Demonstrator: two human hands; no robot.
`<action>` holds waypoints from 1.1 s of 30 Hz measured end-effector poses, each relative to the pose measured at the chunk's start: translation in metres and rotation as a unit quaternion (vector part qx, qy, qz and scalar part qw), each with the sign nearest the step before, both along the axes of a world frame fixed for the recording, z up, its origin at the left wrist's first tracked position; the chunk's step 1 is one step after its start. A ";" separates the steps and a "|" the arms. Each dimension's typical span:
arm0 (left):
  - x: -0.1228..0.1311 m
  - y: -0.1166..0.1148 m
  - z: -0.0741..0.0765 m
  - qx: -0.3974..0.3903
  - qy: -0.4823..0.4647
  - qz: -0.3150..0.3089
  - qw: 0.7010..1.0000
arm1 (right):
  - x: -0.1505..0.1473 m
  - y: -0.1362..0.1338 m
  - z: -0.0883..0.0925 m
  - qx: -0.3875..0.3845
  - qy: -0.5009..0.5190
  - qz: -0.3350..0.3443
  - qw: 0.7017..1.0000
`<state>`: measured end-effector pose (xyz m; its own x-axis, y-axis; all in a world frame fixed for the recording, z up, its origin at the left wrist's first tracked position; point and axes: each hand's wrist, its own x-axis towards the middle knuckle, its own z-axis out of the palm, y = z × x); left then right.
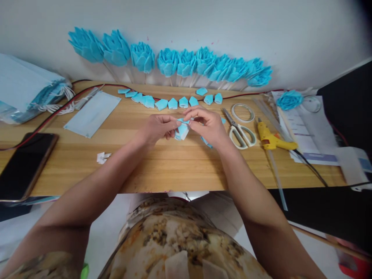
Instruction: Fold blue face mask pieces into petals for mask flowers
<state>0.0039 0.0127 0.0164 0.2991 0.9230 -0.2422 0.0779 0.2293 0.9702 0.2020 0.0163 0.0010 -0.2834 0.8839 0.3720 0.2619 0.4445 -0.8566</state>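
A small folded blue piece (182, 131) is pinched between the closed fingertips of the left grip (155, 130) and the right grip (207, 126), just above the wooden surface (174, 166), with a row of blue pieces (173, 103) just beyond both grips, and scissors (240, 133) and a yellow glue gun (271, 139) right of the right grip.

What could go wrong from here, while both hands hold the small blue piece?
The left hand and the right hand pinch the blue folded piece only with fingertips; it may slip or unfold. The scissors, with the glue gun beyond, lie beside the right hand; a sideways move could knock them. The row of folded petals lies just behind the hands and could be scattered.
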 end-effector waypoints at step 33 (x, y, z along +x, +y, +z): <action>0.002 0.003 -0.013 0.119 -0.021 0.083 0.989 | -0.009 -0.005 0.002 -0.235 0.094 0.021 0.967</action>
